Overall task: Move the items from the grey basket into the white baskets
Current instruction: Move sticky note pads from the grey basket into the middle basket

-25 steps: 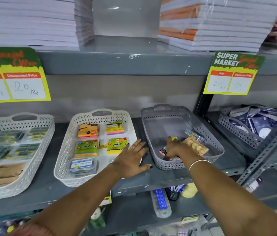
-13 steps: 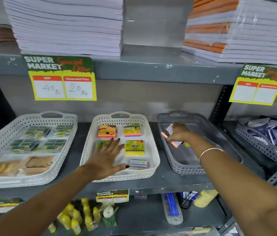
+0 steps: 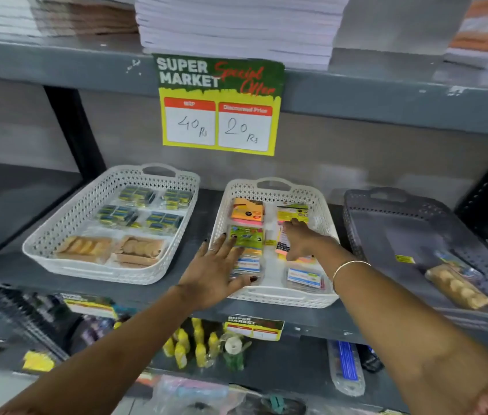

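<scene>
Over the middle white basket (image 3: 323, 217), the right hand (image 3: 298, 239) is pinching a sticky-note packet (image 3: 282, 244) and reaching down with wrist bent. Left of it, the left hand (image 3: 215, 269) is lying flat with fingers spread on that basket's near-left packets, gripping nothing. At right, the grey basket (image 3: 392, 217) is holding a biscuit-coloured packet (image 3: 458, 287).

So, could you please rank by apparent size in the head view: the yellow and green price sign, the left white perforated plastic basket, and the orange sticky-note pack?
1. Left white perforated plastic basket, largest.
2. Yellow and green price sign, hanging farther back, so its true size is unsure.
3. Orange sticky-note pack, clearly smallest.
</scene>
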